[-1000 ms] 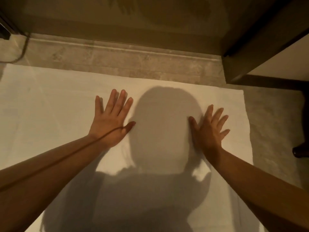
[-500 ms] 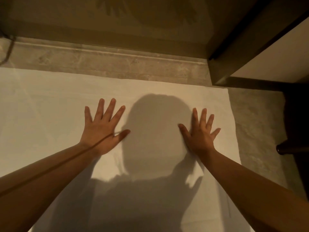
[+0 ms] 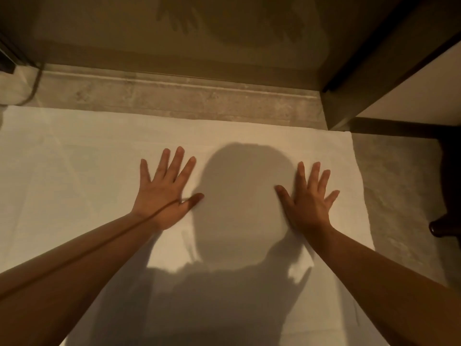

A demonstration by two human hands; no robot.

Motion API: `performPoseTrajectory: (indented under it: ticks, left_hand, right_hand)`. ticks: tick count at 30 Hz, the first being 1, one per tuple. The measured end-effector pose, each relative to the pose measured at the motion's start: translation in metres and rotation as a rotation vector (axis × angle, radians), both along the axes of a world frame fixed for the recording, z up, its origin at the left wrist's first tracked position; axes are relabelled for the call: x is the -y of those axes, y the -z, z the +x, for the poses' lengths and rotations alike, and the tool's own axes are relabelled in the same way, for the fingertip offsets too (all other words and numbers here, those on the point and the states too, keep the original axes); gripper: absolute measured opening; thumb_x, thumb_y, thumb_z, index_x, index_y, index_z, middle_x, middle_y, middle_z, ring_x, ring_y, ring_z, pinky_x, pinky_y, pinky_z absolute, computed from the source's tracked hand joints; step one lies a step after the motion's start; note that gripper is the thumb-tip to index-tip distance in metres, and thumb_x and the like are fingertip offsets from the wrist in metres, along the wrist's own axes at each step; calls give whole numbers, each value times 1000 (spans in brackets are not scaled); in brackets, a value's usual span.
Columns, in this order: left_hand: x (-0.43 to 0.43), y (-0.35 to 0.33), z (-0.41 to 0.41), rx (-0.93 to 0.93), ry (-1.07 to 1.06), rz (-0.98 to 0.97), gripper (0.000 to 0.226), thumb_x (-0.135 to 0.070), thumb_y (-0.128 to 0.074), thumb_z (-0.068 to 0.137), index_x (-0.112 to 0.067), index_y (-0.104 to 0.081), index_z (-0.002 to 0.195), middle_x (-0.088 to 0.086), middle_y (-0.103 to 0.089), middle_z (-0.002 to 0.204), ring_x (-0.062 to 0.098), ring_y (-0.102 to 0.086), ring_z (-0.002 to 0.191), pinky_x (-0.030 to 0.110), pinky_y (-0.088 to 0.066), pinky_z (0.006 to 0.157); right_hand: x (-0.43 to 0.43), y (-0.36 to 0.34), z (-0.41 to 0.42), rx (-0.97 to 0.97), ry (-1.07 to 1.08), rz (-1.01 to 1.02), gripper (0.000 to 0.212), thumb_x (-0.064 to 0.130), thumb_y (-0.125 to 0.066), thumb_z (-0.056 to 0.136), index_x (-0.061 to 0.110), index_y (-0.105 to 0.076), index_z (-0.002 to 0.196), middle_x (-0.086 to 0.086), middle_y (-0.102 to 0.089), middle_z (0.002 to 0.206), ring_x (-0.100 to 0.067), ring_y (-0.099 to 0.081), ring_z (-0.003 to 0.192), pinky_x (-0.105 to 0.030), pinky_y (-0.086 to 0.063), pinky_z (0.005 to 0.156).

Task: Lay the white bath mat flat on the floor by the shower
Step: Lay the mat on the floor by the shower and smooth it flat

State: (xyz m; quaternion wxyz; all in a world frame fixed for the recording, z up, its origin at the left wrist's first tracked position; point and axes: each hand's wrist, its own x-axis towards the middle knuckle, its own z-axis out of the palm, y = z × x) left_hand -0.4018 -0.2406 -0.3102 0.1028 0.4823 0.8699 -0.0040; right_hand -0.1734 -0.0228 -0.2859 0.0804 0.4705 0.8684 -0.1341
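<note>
The white bath mat lies spread out on the stone floor, its far edge running along the shower threshold. My left hand rests palm down on the mat's middle, fingers spread. My right hand presses flat on the mat nearer its right edge, fingers apart too. Neither hand holds anything. My own shadow darkens the mat between and below the hands.
A raised stone threshold and the glass shower wall bound the far side. A dark door frame stands at the right, with bare floor and a dark furniture foot beyond the mat's right edge.
Both hands have stayed flat on the mat and slid only slightly over it. The camera view has shifted a little.
</note>
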Motion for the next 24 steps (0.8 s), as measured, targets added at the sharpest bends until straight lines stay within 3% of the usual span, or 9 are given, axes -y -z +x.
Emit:
performPoseTrajectory:
  ticks: [4, 7, 12, 19, 24]
  left_hand:
    - [33, -3, -15, -2, -109, 53, 75, -68, -11, 88, -26, 7, 148, 2, 15, 157, 23, 17, 142, 59, 1, 112]
    - [70, -5, -36, 2, -196, 32, 75, -69, -9, 88, -27, 10, 148, 0, 19, 156, 22, 21, 141, 59, 2, 112]
    - [109, -7, -58, 24, -368, -32, 77, -73, 1, 83, -31, 19, 145, 1, 27, 153, 25, 30, 137, 58, 11, 110]
    - [116, -2, -69, 55, -347, -41, 79, -76, -2, 80, -35, 19, 144, -2, 26, 152, 26, 26, 139, 62, 10, 107]
    - [115, -4, -69, 42, -326, -36, 76, -73, -2, 83, -32, 20, 144, 0, 25, 153, 26, 26, 139, 60, 10, 108]
  right_hand:
    - [37, 0, -27, -74, -290, -4, 80, 72, -20, 86, 34, 18, 145, 0, 24, 155, -22, 27, 140, -56, 10, 112]
    - [67, 3, -64, -76, -398, -29, 80, 74, -18, 84, 36, 19, 144, 0, 26, 155, -22, 29, 139, -55, 11, 112]
    - [97, 8, -102, 19, -366, -12, 81, 75, -12, 82, 34, 23, 144, -4, 27, 154, -28, 28, 139, -61, 6, 111]
    - [102, 10, -105, 36, -334, 36, 80, 76, -4, 79, 36, 15, 146, -5, 19, 156, -29, 21, 142, -62, 5, 111]
    - [103, 9, -105, 20, -322, 41, 79, 74, -8, 81, 35, 13, 147, -6, 18, 157, -29, 21, 142, -61, 4, 111]
